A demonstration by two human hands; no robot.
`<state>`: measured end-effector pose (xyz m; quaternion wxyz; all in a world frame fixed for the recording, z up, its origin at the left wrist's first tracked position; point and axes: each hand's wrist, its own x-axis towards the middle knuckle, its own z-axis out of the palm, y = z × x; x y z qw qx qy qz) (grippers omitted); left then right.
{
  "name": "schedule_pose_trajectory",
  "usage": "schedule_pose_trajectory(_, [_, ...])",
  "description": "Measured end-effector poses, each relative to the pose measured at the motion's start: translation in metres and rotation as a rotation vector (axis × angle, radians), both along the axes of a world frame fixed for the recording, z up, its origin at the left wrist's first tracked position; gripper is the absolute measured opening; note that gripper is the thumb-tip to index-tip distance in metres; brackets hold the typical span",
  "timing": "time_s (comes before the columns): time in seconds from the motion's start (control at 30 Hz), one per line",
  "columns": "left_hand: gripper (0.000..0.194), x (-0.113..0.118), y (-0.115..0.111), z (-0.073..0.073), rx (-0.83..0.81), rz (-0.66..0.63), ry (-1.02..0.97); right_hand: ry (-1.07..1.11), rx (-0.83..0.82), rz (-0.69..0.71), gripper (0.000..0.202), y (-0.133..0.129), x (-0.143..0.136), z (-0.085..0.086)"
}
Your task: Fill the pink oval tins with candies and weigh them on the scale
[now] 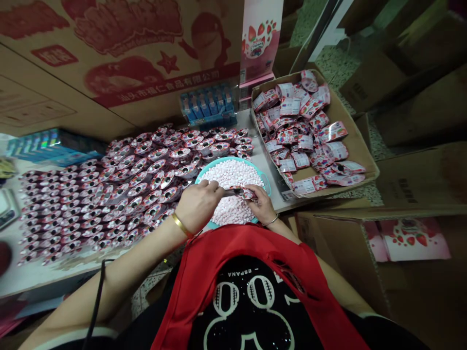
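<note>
Centre of frame: left hand [203, 201] closed on grey scoop-like tool [229, 192]; right hand [261, 203] pinching printed packet [245, 193], above turquoise basin [212, 225] of pale-pink pellets [233, 212]. Step, apparently: filling. Next move likely calls for steady tipping.

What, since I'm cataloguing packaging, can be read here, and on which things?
"汕头市福仁食品有限公司": large brown cardboard box.
"ESPANA", upside down: black printed shirt.
"00": same shirt.
Too small or blurred: the box's other lettering, pink-and-white strawberry-print panel, pink strawberry-print packs, blue packs, brown cartons at right.
</note>
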<state>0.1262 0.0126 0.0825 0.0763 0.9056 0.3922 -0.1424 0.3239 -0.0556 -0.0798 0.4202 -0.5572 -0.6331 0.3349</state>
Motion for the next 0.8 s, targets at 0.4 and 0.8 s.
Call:
schedule_pose_trajectory(0.4, [0.019,-0.055,-0.009,-0.165,-0.189,0.336,-0.174,0.312,-0.217,-0.252,0.048,0.019,0.005,-0.027])
schedule_pose_trajectory(0.8, [0.025,-0.047,-0.011,-0.179,-0.303,0.366,-0.581,0.431,-0.206,-0.283,0.048,0.01,0.007,-0.016])
